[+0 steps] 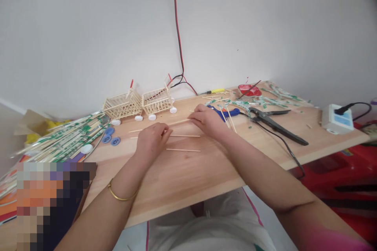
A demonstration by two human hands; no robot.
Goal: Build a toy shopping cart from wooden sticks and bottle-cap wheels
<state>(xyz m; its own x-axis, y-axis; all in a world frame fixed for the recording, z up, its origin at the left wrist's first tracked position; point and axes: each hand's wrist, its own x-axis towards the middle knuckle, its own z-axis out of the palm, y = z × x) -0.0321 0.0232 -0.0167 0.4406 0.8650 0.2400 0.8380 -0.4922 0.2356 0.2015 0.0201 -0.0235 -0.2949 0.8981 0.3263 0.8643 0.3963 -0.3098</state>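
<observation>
A thin wooden stick [180, 121] runs between my two hands above the table. My right hand [207, 120] pinches its right end. My left hand [153, 139] is closed with curled fingers near its other end, and the hand partly hides the stick there. Under and beside my left hand lie more thin sticks; one stick [187, 136] passes just to its right, and a shorter-looking stick [183, 150] lies nearer me. Behind my hands stand two small carts built from sticks, a left cart [123, 106] and a right cart [157, 100], with white round wheels.
A blue-handled tool [232, 112] with a cord and black shears [273, 121] lie to the right, before scattered green-white wrappers [273, 96]. A white power box [337, 119] sits at the right edge. Wrapped stick bundles [73, 135] and blue caps [106, 138] are left.
</observation>
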